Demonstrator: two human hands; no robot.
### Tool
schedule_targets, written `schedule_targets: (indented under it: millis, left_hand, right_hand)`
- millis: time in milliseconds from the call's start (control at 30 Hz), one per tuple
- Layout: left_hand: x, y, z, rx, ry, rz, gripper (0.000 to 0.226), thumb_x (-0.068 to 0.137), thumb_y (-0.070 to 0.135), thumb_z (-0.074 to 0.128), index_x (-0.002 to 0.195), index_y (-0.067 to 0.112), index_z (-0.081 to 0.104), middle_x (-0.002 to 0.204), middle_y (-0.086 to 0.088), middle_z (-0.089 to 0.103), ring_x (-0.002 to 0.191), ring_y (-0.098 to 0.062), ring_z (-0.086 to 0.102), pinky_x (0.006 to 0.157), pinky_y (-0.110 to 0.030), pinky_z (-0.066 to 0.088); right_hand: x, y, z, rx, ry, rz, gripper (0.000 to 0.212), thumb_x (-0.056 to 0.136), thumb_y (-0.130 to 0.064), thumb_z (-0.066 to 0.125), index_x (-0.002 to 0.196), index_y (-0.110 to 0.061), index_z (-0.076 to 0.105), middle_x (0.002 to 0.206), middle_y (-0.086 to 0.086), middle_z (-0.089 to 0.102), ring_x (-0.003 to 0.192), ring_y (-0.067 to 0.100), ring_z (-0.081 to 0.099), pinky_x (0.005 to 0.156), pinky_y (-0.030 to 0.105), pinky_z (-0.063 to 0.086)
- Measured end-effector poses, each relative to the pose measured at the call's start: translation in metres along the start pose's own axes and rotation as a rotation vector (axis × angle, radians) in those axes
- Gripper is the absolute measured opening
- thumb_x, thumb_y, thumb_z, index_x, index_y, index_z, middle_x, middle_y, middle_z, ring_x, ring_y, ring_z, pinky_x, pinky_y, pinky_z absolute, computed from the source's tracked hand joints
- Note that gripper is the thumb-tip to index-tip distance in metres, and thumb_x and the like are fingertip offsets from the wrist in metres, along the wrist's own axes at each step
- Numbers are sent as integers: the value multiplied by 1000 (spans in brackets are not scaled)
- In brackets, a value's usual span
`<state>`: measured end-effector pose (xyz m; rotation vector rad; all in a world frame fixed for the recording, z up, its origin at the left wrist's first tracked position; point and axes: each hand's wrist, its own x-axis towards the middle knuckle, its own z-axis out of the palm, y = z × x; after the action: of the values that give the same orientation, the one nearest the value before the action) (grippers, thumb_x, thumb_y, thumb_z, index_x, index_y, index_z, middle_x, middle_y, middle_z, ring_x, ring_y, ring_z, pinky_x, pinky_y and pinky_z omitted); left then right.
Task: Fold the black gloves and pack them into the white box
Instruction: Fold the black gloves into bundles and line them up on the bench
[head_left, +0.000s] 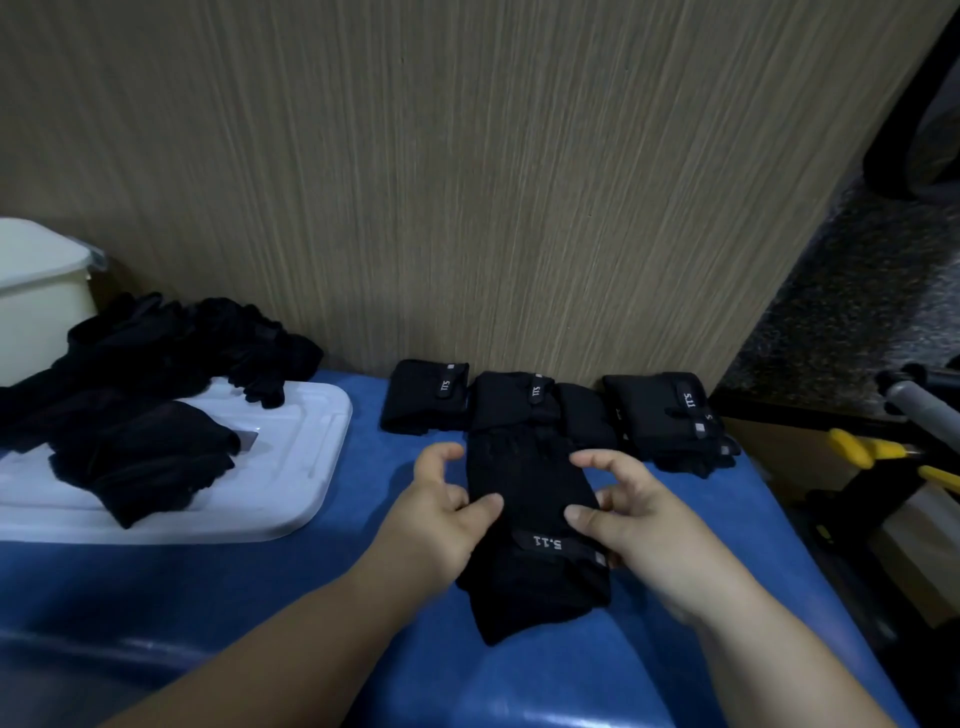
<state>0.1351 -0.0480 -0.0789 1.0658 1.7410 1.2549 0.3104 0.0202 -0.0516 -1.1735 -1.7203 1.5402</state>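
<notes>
Black fabric glove (527, 488) laid between hands on blue table (571, 680); edges pinched by left hand (441, 519) and right hand (644, 530), thumbs on top. Strap marked "5.11".

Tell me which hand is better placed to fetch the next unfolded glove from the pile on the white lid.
Left, probably. Both hands grip the middle glove, but the left hand is on the side facing the pile on the white lid; the right hand would have to cross over it.

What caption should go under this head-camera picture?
Left hand and right hand hold a black glove on the blue surface, folded gloves lined up behind.
</notes>
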Motion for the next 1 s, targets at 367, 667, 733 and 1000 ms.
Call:
schedule_targets:
  millis: [367, 667, 733, 1000]
  left_hand:
    - [-9, -13, -1, 799, 46, 392, 41, 94, 45, 49, 134, 40, 42, 123, 17, 35, 122, -5, 26, 104, -20, 25]
    - [-6, -18, 2, 874, -430, 437, 50, 102, 45, 20, 151, 36, 14, 157, 24, 5, 141, 8, -11, 119, -29, -8]
    - [-6, -18, 0, 928, -451, 411, 52, 102, 45, 19, 152, 36, 9, 157, 23, -1, 141, 7, -14, 119, -32, -9]
    - [-8, -20, -5, 988, -460, 395, 53, 101, 51, 16, 151, 39, 5, 156, 27, -4, 140, 8, -17, 118, -35, -13]
  right_hand:
    - [7, 19, -5, -471, 24, -34, 30, 85, -23, 70, 107, -42, 59, 80, -10, 53, 63, -2, 52, 63, 12, 41]
    - [8, 25, -4, -765, -226, -302, 48, 99, -33, 46, 144, -40, 30, 149, -30, 15, 140, -10, 0, 109, 8, 4]
    - [9, 29, -4, -827, -319, -240, 51, 101, -39, 36, 149, -39, 18, 148, -32, 5, 140, -8, -12, 112, 14, 0]
    - [9, 32, -13, -1002, -404, -150, 54, 100, -50, 20, 150, -40, 3, 147, -34, -11, 138, -2, -24, 114, 22, -14]
